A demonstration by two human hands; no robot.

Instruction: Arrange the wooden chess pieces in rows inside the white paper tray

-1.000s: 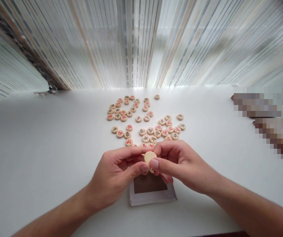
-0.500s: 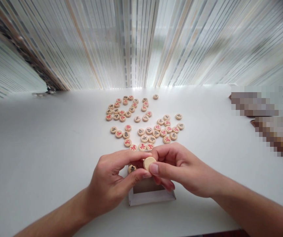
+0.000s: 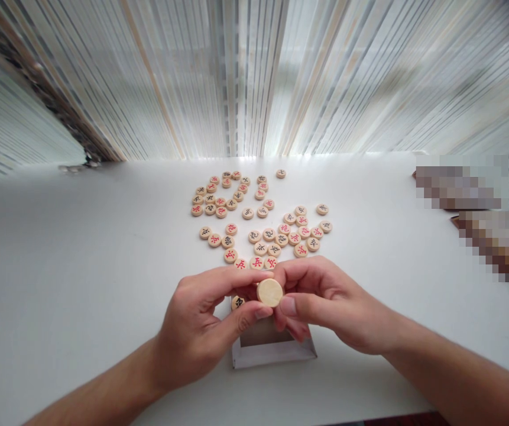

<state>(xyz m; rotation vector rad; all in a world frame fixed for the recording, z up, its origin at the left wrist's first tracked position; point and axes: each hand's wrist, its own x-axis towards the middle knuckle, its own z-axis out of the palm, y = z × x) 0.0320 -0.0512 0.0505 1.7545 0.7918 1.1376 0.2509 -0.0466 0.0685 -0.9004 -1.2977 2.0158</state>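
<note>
A round wooden xiangqi piece, its plain face toward me, is held up over a small open white box. My left hand grips it between thumb and forefinger at its left side. What looks like the edge of another piece shows just behind it. Curled around the right side, my right hand has its thumb tip at the piece's lower right rim; its other fingers are partly hidden behind. Inside the box, at its left, a piece with a black character is partly covered by my left hand.
Several xiangqi pieces with red or black characters lie scattered on the white table beyond the box. Two blurred-out items lie at the right. A striped curtain hangs behind the table.
My right thumb has slid off the front face of the piece to its right rim, so more of the plain face shows. My left hand has barely moved.
</note>
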